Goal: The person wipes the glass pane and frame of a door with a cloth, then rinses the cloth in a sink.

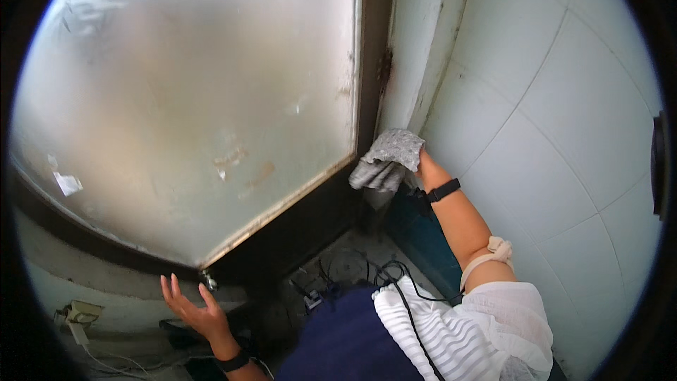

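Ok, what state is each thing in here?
Gray cloth: bunched and folded.
Left hand: open, empty.
Right hand: at the gray cloth, grip hidden.
Frosted pane: stained, a white scrap on it.
White plug: in the beige socket.
Black cables: loosely looped.

Frosted pane [211,85] w/ dark frame [376,21], bright, L of R hand [422,162]; pale tiled wall [550,113] to its R; grey floor [377,243] below.
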The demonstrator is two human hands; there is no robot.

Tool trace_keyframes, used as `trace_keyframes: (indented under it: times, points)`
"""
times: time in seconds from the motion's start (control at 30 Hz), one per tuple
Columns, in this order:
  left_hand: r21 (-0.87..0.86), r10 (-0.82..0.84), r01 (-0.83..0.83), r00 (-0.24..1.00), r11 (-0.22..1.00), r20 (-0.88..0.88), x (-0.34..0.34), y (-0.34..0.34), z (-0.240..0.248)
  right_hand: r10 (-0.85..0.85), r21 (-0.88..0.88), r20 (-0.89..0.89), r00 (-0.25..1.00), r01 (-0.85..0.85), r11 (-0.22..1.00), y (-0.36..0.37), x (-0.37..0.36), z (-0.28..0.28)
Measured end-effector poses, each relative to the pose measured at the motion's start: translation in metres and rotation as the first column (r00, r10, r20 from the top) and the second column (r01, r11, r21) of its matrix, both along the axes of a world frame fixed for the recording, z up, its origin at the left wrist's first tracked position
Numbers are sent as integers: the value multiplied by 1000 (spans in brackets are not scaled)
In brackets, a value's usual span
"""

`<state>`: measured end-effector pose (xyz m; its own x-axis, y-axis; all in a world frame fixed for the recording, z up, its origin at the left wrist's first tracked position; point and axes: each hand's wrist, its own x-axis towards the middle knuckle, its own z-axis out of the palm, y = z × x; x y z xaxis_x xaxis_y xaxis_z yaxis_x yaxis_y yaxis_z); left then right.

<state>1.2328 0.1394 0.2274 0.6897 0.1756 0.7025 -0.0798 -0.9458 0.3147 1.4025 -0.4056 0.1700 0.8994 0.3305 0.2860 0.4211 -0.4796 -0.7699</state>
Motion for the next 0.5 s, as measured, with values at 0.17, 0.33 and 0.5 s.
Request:
trace_keyframes:
  times: [0.17, 0.33, 0.5]
  points:
    - [-79, -19, 18, 1000, 997, -11, -3, 9, -7, 82, 419, 288, 954, -203, 885, 42, -21, 173]
    - [-80, 2, 0, 1000, 997, 19, -2, 11, -5, 13, 58, 987, -159, 438, 897, 39, 47, 325]
    - [-87, 49, -47, 999, 995, 21, -1, 16, -1, 58, 297, 879, -473, 640, 708, 98, 89, 429]
